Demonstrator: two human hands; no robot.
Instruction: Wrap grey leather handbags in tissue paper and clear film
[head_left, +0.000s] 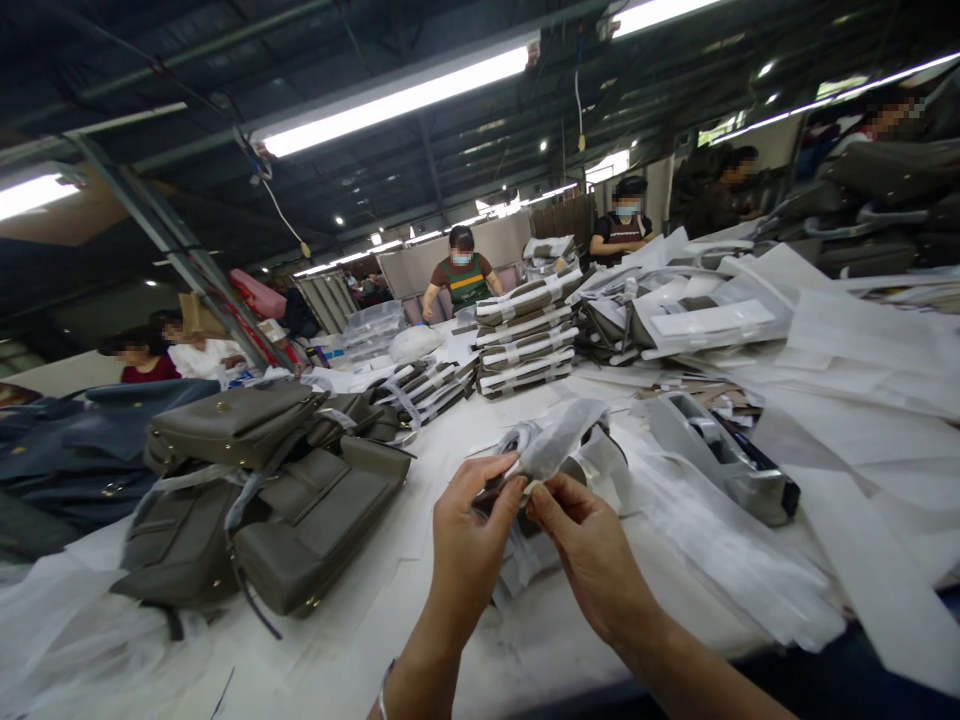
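Note:
Near the middle of the white table, my left hand (476, 515) pinches a translucent white wrapping strip (562, 440) between thumb and fingers. Close beside it, my right hand (581, 540) is closed, its thumb and fingertips pressed together at the lower end of the same wrapping. The two hands almost touch. Under and behind them lies a partly wrapped olive-grey piece (525, 560), largely covered by the hands and the white material. What exactly sits between the fingertips is too small to tell.
Olive-grey bags (322, 520) lie left, dark blue bags (142, 430) beyond them. Wrapped bundles (525, 340) are stacked ahead. A grey tape dispenser (720, 450), clear plastic sleeves (735, 540) and white sheets (870, 440) lie right. Several people sit or stand beyond the table (360, 590).

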